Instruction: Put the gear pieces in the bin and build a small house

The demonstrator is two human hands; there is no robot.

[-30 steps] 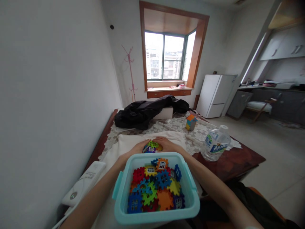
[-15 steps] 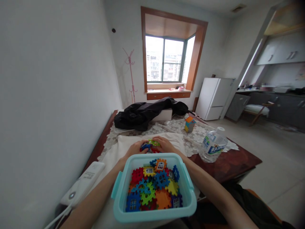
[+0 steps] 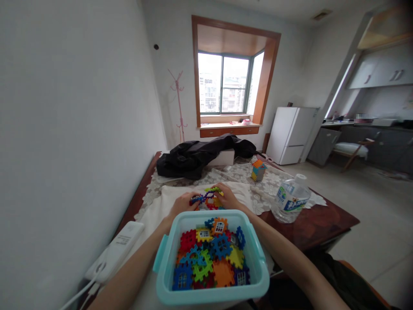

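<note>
Just beyond the tub's far rim, my left hand is closed on a blue interlocking building piece. Opposite it, my right hand grips a green interlocking building piece. A purple piece spans the gap between my hands; I cannot tell whether it is joined to both. Red and orange pieces show beneath, partly hidden by the rim. The light-blue plastic tub close to me holds several colourful toothed pieces, some with window grids, such as an orange window piece.
A small built block house stands farther back on the lace cloth. A large clear plastic bottle stands at the right. Black fabric lies across the back, and a white power strip sits by the left wall.
My hands have drawn slightly apart and the fingers have shifted. The purple piece now shows between them, with more of the orange and red pieces below. The tub's contents look the same.
</note>
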